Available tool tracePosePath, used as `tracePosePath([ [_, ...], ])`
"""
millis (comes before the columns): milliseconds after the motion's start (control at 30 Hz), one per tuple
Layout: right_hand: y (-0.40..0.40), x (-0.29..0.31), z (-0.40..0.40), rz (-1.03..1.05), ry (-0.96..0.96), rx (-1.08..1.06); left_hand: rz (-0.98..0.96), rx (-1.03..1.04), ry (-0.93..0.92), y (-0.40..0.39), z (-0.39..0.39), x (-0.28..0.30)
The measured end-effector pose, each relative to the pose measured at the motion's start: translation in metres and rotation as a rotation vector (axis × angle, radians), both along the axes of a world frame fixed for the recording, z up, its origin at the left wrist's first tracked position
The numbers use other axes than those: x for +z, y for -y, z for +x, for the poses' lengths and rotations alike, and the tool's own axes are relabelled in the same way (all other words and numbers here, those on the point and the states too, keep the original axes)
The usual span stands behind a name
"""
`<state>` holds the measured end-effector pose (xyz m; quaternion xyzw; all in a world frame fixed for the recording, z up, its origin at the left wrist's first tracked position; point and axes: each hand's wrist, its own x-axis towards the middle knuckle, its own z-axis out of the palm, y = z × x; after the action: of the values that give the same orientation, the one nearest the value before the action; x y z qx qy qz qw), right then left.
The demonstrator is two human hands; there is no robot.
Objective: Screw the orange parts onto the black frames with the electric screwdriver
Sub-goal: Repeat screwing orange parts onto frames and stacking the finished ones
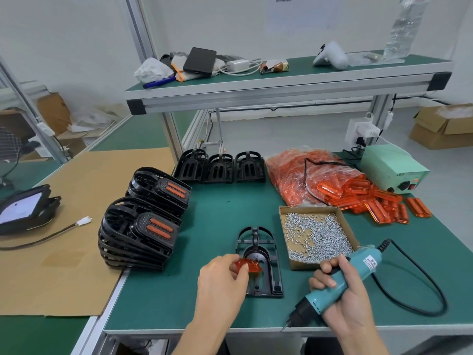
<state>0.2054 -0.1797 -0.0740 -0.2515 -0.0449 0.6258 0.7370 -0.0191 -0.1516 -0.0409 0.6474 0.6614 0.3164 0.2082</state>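
Nearest me, my right hand (pixel 343 293) wraps its fingers round the teal electric screwdriver (pixel 332 285); its long axis slants from far right to near left, black nose and bit aimed at the near table edge. Left of it, I see my left hand (pixel 222 278) pinching a translucent orange part (pixel 252 266) over the ribbed black frame (pixel 259 262), which lies flat on the green mat (pixel 217 216), arched end pointing far. Shiny screws fill the cardboard tray (pixel 286 213) just right.
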Motion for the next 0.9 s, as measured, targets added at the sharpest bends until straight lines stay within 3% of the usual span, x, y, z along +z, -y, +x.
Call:
tracePosePath([
  [167,0.0,0.002,-0.001,-0.004,0.002,-0.005,-0.009,-0.019,0.037,0.011,-0.003,-0.002],
  [300,0.0,0.003,-0.001,-0.007,0.004,0.002,0.087,-0.045,-0.087,0.013,0.003,-0.004],
  [467,0.0,0.002,-0.001,0.002,0.004,-0.001,0.322,-0.231,-0.265,0.008,0.004,-0.012],
  [767,-0.001,0.003,-0.002,0.001,0.003,-0.006,0.383,-0.513,-0.559,0.002,0.002,-0.01],
  [900,-0.001,0.002,-0.001,-0.01,0.007,-0.008,0.383,-0.586,-0.583,-0.003,0.003,-0.009],
])
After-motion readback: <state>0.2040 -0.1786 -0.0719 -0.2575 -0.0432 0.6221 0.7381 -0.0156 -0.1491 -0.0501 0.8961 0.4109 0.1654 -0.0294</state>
